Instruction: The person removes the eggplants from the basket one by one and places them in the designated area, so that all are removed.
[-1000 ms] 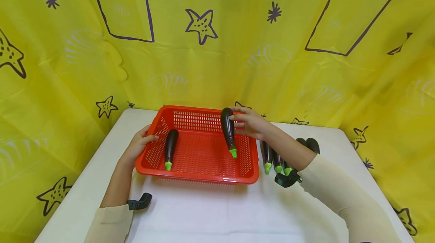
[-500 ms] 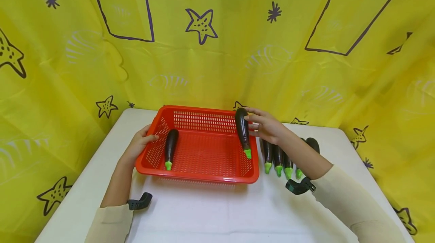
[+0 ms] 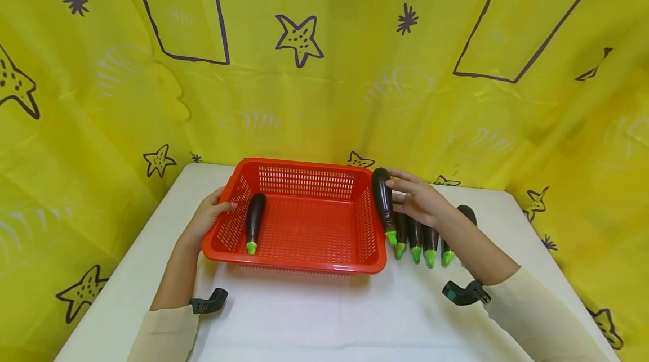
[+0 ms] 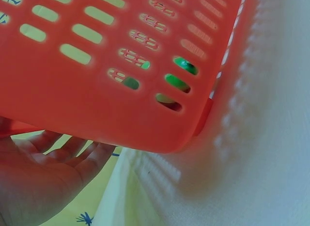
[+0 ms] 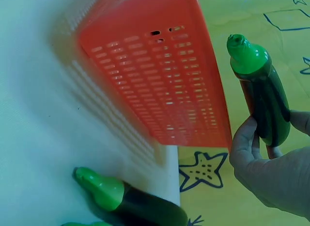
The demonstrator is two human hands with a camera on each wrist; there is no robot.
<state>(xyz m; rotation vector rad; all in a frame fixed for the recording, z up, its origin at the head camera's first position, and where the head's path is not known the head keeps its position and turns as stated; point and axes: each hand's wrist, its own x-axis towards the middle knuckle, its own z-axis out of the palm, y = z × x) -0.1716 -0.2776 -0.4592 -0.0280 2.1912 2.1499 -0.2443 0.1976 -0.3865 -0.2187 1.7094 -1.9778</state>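
Observation:
My right hand (image 3: 417, 200) grips a dark eggplant (image 3: 382, 199) with a green stem end, held up at the right rim of the red basket (image 3: 294, 267). In the right wrist view this eggplant (image 5: 268, 100) stands above the rim level, thumb and fingers around its dark end. My left hand (image 3: 207, 217) holds the basket's left rim, thumb over the edge; the left wrist view shows its fingers (image 4: 87, 160) under the rim. A single eggplant (image 3: 256, 218) lies inside the basket along its left side.
Several eggplants (image 3: 416, 238) lie side by side on the white table (image 3: 304, 317), right of the basket and partly under my right hand and forearm. A yellow patterned curtain (image 3: 324, 103) hangs behind and at both sides of the table.
My right hand has moved right with the eggplant, from over the basket's inside to its right rim. The left hand, the basket and the eggplant inside stay put.

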